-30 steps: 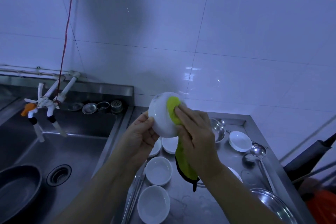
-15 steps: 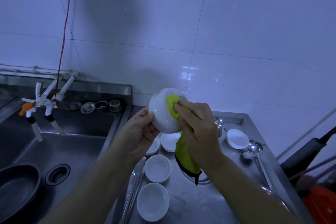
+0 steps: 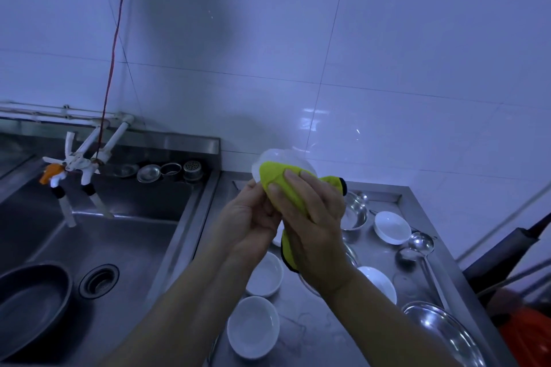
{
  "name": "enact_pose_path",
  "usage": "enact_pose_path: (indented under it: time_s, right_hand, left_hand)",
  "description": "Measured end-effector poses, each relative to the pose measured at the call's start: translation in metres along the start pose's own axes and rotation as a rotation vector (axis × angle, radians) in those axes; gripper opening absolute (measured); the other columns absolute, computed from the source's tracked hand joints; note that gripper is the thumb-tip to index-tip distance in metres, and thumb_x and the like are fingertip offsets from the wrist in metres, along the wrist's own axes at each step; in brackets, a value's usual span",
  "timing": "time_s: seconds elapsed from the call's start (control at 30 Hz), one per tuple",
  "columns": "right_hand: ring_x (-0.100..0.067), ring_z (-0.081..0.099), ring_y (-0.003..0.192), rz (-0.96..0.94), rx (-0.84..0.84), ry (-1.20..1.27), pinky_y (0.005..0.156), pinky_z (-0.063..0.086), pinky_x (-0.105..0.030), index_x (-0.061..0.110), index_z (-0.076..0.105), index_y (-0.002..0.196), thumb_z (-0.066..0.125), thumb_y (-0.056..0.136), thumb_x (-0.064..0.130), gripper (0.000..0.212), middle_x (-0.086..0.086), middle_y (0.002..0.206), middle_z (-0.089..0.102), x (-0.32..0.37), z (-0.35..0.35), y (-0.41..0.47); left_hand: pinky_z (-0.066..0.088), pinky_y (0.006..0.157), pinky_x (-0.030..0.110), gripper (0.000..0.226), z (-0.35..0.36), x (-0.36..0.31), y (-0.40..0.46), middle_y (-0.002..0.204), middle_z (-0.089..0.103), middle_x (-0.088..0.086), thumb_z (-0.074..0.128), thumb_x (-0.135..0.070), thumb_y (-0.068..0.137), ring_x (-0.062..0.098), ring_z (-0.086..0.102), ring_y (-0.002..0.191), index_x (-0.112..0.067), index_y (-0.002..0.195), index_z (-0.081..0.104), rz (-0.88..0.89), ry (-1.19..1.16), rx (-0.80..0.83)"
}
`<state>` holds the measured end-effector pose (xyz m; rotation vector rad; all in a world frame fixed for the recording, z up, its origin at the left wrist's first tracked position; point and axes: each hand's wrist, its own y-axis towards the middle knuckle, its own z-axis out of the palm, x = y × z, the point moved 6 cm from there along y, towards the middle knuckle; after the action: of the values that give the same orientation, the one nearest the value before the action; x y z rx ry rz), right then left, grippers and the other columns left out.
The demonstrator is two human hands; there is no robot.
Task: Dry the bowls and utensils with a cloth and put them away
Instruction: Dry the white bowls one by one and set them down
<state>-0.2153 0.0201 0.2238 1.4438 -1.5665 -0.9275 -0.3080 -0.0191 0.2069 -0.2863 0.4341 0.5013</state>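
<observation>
Small white ceramic bowl [image 3: 293, 157] held up in the air above the stainless steel counter [image 3: 396, 197], mostly covered by a yellow-green cloth with black edging [image 3: 283, 180]. Left hand [image 3: 249, 225] grips the bowl's lower left edge, fingers curled round it. Right hand [image 3: 310, 217] presses the cloth onto the bowl, fingers wrapped over the fabric and pinching it; the cloth's tail hangs below the palm and a corner sticks out to the right.

On the counter below: four round white shallow dishes, [image 3: 253, 326], [image 3: 265, 275], [image 3: 380, 281] and [image 3: 392, 226]. A shiny steel bowl [image 3: 354, 213] sits just behind the right hand. A steel ladle [image 3: 420, 247] lies near the right edge, and a large steel plate [image 3: 444, 334] at lower right.

Left of the counter is a steel sink [image 3: 125, 244] with a dark round pan [image 3: 29, 298] inside.
</observation>
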Motion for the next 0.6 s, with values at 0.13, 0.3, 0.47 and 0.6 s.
enact_pose_path:
  time_s: [0.13,0.3,0.47,0.6]
  right_hand:
    - [-0.02,0.045,0.121,0.215,-0.106,0.113,0.099,0.038,-0.044,0.009,0.058,0.126,0.045,0.089,0.005,0.039,-0.007,0.131,0.052,-0.028,-0.016,-0.001]
    - [-0.025,0.051,0.118,0.167,-0.05,0.092,0.095,0.038,-0.047,0.011,0.064,0.122,0.041,0.099,0.016,0.033,-0.005,0.129,0.058,-0.016,-0.006,0.015]
    - [-0.017,0.046,0.124,0.066,-0.042,0.032,0.094,0.038,-0.046,0.021,0.062,0.124,0.052,0.098,0.019,0.028,0.004,0.132,0.056,-0.005,0.001,0.004]
    - [-0.021,0.043,0.126,0.242,-0.081,0.117,0.103,0.035,-0.043,0.022,0.052,0.131,0.037,0.1,0.023,0.035,0.001,0.136,0.047,-0.029,-0.014,-0.002]
  left_hand:
    - [0.053,0.077,0.042,0.016,-0.007,0.004,-0.003,0.084,0.073,0.017,0.045,-0.005,0.093,0.022,0.07,0.08,0.002,0.098,0.059,-0.036,-0.173,-0.132]
    - [0.055,0.081,0.036,0.023,-0.001,0.009,0.0,0.097,0.068,0.015,0.04,-0.007,0.097,0.021,0.065,0.091,0.004,0.107,0.057,-0.049,-0.157,-0.137]
    - [0.056,0.077,0.026,0.03,0.001,0.017,0.002,0.101,0.063,0.014,0.045,-0.011,0.093,0.017,0.063,0.09,0.001,0.12,0.054,-0.106,-0.127,-0.081]
    - [0.051,0.08,0.044,0.021,-0.003,0.015,-0.001,0.087,0.072,0.018,0.044,-0.009,0.094,0.023,0.071,0.078,0.004,0.097,0.061,-0.088,-0.208,-0.112]
